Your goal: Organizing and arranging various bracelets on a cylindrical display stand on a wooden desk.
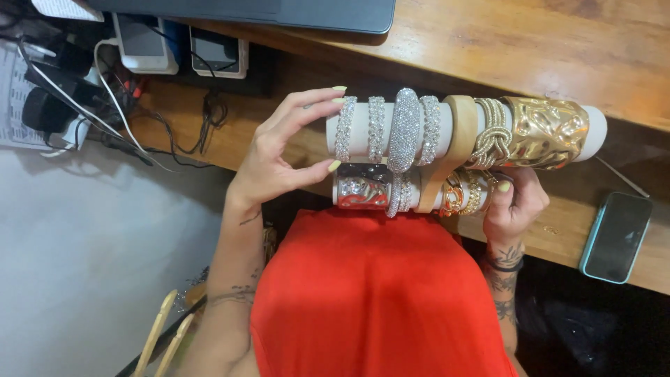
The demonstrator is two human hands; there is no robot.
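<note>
A two-bar bracelet stand (455, 132) with white rolls and a wooden post lies sideways in front of me. The upper roll carries sparkling silver bracelets (405, 129), a gold knot bracelet (493, 132) and a wide gold cuff (548, 131). The lower roll holds a silver cuff (361, 186) and gold bangles (462, 193). My left hand (283, 150) cups the rolls' left ends, fingertips on the upper roll, thumb by the silver cuff. My right hand (513, 206) grips the lower roll's right end from below.
A wooden desk (558, 42) lies under the stand, with a phone in a teal case (617, 236) at the right. A laptop edge (279, 14), two phones (181, 49) and tangled cables (125, 119) sit at the upper left. My red garment (377, 293) fills the foreground.
</note>
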